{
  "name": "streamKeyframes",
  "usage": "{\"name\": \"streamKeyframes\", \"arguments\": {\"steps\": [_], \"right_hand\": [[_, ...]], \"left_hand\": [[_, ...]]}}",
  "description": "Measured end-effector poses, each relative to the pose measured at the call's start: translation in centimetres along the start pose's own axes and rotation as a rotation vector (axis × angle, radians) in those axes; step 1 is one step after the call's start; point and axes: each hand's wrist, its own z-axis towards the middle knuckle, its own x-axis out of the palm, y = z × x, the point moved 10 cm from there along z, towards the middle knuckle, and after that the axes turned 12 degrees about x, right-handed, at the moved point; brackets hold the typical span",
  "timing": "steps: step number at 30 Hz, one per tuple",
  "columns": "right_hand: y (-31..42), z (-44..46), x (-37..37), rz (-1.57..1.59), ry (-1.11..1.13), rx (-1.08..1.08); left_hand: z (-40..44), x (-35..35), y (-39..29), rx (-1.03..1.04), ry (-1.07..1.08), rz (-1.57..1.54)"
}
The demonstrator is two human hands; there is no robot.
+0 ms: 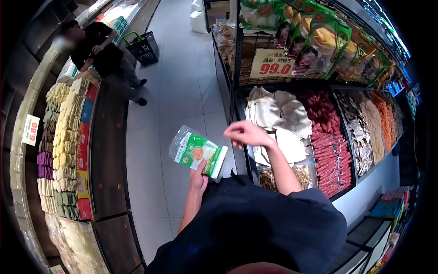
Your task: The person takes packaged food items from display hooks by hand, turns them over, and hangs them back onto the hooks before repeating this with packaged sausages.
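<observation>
My left hand point(197, 178) grips the lower edge of a green and white plastic food packet point(197, 153), which has a clear upper end and a round food picture on its front. It is held tilted above the aisle floor, in front of my dark clothing. To the right of the packet, my right hand point(248, 134) hovers with loosely bent fingers apart, and no object shows in it. Close beside that hand lie flat, pale dried pieces point(288, 114) in a display tray. My right forearm passes over part of this tray.
Dried sausages point(331, 153) and dried fish point(360, 137) fill neighbouring bins. Above hang green packets point(323, 39) and a price sign point(273, 63). Noodle bundles point(65, 146) line the left shelf. A person point(102, 52) stands up the aisle near a black shopping basket point(143, 49).
</observation>
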Motion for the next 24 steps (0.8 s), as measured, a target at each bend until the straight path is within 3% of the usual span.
{"name": "streamKeyframes", "arguments": {"steps": [5, 7, 11, 14, 20, 24], "right_hand": [[8.7, -0.6, -15.2, 0.282, -0.620, -0.593], [11.5, -0.1, -18.2, 0.630, -0.474, -0.791], [14.4, 1.7, -21.7, 0.919, -0.265, -0.947], [14.5, 1.2, -22.2, 0.944, -0.407, -0.914], [16.2, -3.8, -20.7, 0.800, -0.537, -1.104], [15.0, -12.0, -18.7, 0.655, -0.955, -1.157]], "left_hand": [[-0.4, -1.1, 0.3, -0.019, -0.026, -0.006], [-0.5, -0.6, 0.3, -0.019, -0.009, -0.010], [-0.7, 0.3, -0.3, 0.004, 0.041, -0.004], [-0.7, -0.4, -0.1, 0.014, 0.012, 0.009], [-0.7, 0.0, -0.6, 0.009, 0.025, 0.000], [-0.8, -0.1, -0.2, 0.017, 0.053, -0.031]]}}
